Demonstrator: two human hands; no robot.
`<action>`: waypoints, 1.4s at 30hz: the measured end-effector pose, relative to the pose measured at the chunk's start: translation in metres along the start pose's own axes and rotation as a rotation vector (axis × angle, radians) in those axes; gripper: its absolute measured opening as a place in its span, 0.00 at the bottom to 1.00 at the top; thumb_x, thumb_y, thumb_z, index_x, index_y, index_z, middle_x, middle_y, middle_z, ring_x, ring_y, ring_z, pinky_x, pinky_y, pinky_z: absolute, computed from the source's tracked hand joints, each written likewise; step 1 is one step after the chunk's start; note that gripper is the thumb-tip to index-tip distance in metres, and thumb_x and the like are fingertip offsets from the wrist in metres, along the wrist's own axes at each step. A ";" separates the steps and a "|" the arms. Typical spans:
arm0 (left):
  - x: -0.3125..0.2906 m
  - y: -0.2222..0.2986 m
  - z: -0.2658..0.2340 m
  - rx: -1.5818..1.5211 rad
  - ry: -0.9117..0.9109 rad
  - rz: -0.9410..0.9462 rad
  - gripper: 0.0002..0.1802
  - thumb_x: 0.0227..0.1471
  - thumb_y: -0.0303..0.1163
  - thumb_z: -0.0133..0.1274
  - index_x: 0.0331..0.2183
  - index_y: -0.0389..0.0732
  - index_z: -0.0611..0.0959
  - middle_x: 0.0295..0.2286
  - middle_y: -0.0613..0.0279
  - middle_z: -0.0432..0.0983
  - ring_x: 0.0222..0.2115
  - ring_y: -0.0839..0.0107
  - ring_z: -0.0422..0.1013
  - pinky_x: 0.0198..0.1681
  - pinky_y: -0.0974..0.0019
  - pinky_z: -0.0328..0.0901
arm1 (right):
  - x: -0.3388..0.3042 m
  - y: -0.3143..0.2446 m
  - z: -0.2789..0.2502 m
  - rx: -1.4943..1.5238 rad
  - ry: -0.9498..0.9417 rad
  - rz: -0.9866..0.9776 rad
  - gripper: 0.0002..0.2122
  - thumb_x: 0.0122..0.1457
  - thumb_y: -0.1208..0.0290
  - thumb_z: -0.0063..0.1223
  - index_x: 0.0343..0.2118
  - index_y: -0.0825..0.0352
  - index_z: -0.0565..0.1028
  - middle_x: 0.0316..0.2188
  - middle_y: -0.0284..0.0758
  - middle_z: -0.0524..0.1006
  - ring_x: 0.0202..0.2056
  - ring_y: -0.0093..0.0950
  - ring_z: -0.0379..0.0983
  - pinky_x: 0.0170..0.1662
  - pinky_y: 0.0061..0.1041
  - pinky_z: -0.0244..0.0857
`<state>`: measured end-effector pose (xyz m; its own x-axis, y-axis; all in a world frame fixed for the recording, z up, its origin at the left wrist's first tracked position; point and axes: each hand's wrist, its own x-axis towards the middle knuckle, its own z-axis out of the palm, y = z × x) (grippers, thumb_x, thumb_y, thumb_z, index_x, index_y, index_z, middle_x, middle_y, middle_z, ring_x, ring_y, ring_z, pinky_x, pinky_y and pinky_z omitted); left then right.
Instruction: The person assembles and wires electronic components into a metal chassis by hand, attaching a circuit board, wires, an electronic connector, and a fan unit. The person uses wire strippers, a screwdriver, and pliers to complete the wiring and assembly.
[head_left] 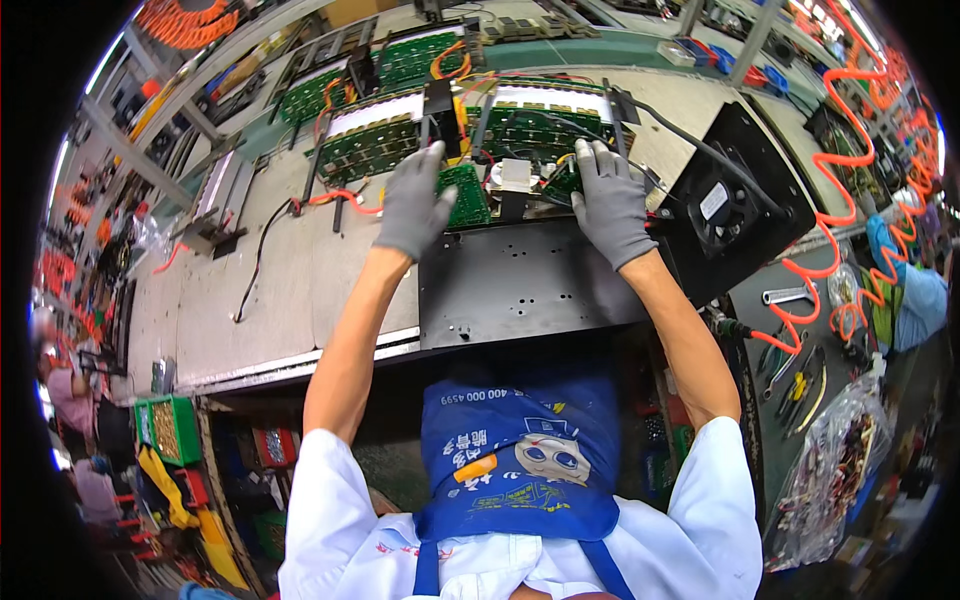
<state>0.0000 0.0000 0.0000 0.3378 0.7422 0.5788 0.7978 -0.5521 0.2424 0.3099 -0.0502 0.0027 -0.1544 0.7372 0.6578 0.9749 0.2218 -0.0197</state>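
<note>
Hands [612,208], grey | circuit boards [467,200], green | plate [500,265], black | fan [737,218], black with white label [715,200] | coiled hose [185,30], orange | apron [510,428], blue with cartoon print [550,458] | table [200,320], pale grey

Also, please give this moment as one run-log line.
left hand: gloved, at green board | right hand: gloved, right of pale block | black plate: flat | fan: right of both hands | grip: unclear

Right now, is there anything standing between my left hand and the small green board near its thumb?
Nothing visible does. The left hand is at the left edge of the board, thumb overlapping it in view; contact is unclear. The pale block sits to the board's right, out of the way.
</note>
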 end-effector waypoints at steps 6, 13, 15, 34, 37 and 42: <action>0.020 0.002 -0.008 0.327 -0.058 0.137 0.17 0.45 0.42 0.68 0.38 0.49 0.85 0.35 0.59 0.78 0.45 0.54 0.71 0.55 0.51 0.62 | 0.006 -0.009 0.001 -0.014 -0.013 -0.039 0.13 0.52 0.69 0.63 0.41 0.58 0.78 0.35 0.37 0.75 0.38 0.37 0.77 0.34 0.37 0.74; 0.019 0.007 -0.017 0.266 -0.204 0.128 0.19 0.46 0.41 0.67 0.42 0.51 0.85 0.36 0.59 0.78 0.45 0.54 0.71 0.53 0.51 0.62 | 0.016 0.011 0.007 0.066 0.059 -0.142 0.08 0.53 0.71 0.61 0.37 0.58 0.77 0.33 0.36 0.75 0.36 0.38 0.76 0.35 0.38 0.73; 0.027 0.013 -0.018 0.278 -0.348 0.201 0.18 0.47 0.40 0.67 0.42 0.51 0.86 0.36 0.58 0.78 0.44 0.54 0.72 0.52 0.50 0.63 | 0.015 0.017 0.006 0.104 0.036 -0.098 0.07 0.53 0.73 0.59 0.35 0.59 0.76 0.33 0.36 0.76 0.36 0.38 0.77 0.35 0.38 0.72; 0.014 0.040 -0.025 0.252 -0.288 0.386 0.14 0.46 0.29 0.65 0.37 0.41 0.83 0.36 0.54 0.74 0.41 0.50 0.71 0.45 0.52 0.69 | -0.017 0.000 0.017 0.214 0.114 -0.026 0.25 0.51 0.76 0.59 0.55 0.62 0.72 0.46 0.42 0.71 0.48 0.45 0.70 0.50 0.41 0.70; 0.040 0.022 -0.024 0.151 -0.287 0.254 0.11 0.48 0.26 0.62 0.36 0.38 0.81 0.37 0.52 0.74 0.42 0.49 0.71 0.46 0.52 0.69 | -0.025 -0.004 0.014 0.243 0.118 0.029 0.28 0.52 0.75 0.59 0.59 0.65 0.69 0.49 0.44 0.69 0.52 0.46 0.67 0.56 0.43 0.65; 0.039 0.017 -0.028 0.065 -0.400 0.397 0.09 0.52 0.24 0.53 0.37 0.35 0.76 0.44 0.45 0.71 0.44 0.44 0.71 0.46 0.49 0.68 | -0.065 -0.024 -0.029 0.314 0.069 0.031 0.25 0.52 0.73 0.59 0.55 0.70 0.71 0.53 0.50 0.69 0.56 0.49 0.65 0.61 0.45 0.62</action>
<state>0.0124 0.0087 0.0488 0.7711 0.5755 0.2724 0.5957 -0.8031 0.0104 0.3014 -0.1225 -0.0177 -0.1041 0.7037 0.7028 0.8801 0.3942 -0.2644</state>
